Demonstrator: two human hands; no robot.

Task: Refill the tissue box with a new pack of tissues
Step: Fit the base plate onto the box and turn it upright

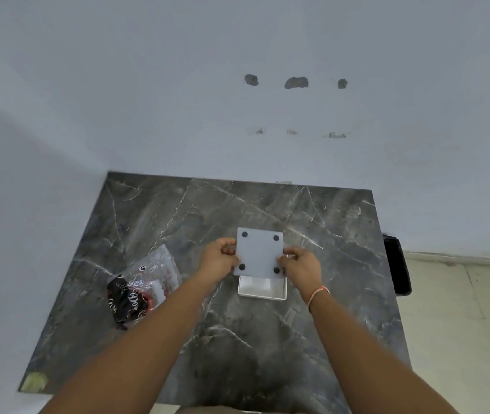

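White square plastic base panel with four black feet (259, 252) pinched at side edges by left hand (219, 259) and right hand (300, 265), above open white tissue box (262, 289); likely removed for refilling. Crinkled clear-and-black tissue pack (140, 283) lies left of box.

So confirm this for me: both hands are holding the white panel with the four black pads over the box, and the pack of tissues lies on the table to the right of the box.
Not quite. The head view shows the pack of tissues lying to the left of the box, not the right. The rest holds: the left hand and right hand hold the white panel, with its four black pads, over the box on the table.
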